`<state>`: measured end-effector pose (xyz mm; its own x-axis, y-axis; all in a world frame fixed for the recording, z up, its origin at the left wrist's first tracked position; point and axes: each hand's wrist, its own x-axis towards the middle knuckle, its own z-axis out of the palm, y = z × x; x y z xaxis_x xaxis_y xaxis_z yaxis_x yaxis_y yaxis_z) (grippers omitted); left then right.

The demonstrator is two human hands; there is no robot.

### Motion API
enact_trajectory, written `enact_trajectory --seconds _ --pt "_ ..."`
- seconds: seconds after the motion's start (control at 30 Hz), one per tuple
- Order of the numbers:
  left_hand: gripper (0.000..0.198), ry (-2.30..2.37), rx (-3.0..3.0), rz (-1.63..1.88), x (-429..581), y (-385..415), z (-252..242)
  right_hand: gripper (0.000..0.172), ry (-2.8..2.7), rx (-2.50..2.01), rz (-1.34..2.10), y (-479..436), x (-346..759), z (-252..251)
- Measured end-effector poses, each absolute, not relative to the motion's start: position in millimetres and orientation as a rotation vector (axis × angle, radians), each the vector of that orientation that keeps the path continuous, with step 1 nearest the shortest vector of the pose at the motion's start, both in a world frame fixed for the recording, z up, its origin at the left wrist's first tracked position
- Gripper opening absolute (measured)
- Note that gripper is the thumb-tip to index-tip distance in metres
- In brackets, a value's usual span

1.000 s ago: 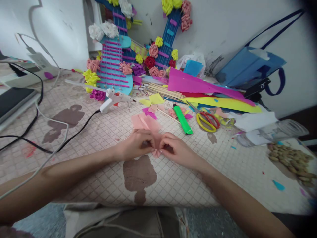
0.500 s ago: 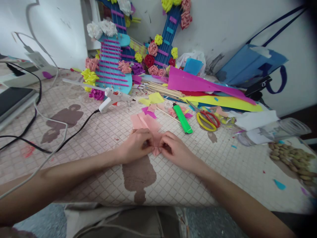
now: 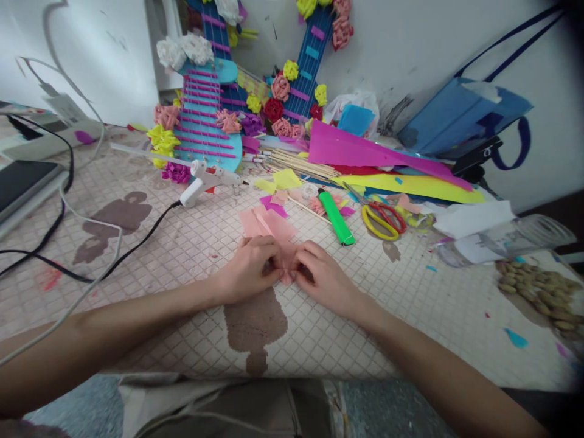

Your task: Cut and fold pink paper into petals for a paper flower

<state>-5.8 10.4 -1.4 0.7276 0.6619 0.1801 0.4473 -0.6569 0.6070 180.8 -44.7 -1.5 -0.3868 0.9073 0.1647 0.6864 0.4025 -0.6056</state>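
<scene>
Between my two hands is a piece of pink crepe paper (image 3: 286,275), its lower end gathered into folds. My left hand (image 3: 252,267) pinches the gathered part from the left, thumb against fingers. From the right, my right hand (image 3: 319,275) pinches the same paper, its fingertips close to the left ones. Just beyond my knuckles lie flat pink paper pieces (image 3: 264,222) on the tablecloth. My fingers hide part of the held paper.
Behind my left hand rests a white glue gun (image 3: 201,181) with a black cord. A green box cutter (image 3: 336,217) and scissors (image 3: 381,220) lie beyond my right hand. Farther back stand paper-flowered guitar shapes (image 3: 207,115), sticks (image 3: 303,163) and coloured paper (image 3: 365,152). Right: a jar (image 3: 515,237), peanuts (image 3: 538,289).
Both hands stay at the same spot, with the fingertips shifting slightly on the gathered pink paper. The whole view has moved a little.
</scene>
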Motion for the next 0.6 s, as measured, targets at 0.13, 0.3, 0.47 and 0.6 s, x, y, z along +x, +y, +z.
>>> enact_trajectory --seconds 0.13,0.3,0.47,0.6 --pt "0.006 0.879 2.393 0.517 -5.3 9.3 -3.0 0.015 -2.189 -1.359 0.597 -45.0 179.8 -3.3" --pt "0.006 0.906 2.373 0.487 -5.3 8.9 -1.9 0.013 -2.193 -1.367 0.584 -45.3 179.4 -4.7" --pt "0.006 0.923 2.372 0.478 -5.0 6.8 0.9 0.013 -2.186 -1.357 0.584 -45.4 179.4 -5.4" --pt "0.006 0.962 2.382 0.485 -4.9 3.1 1.0 0.013 -2.177 -1.369 0.584 -46.0 179.3 -5.7"
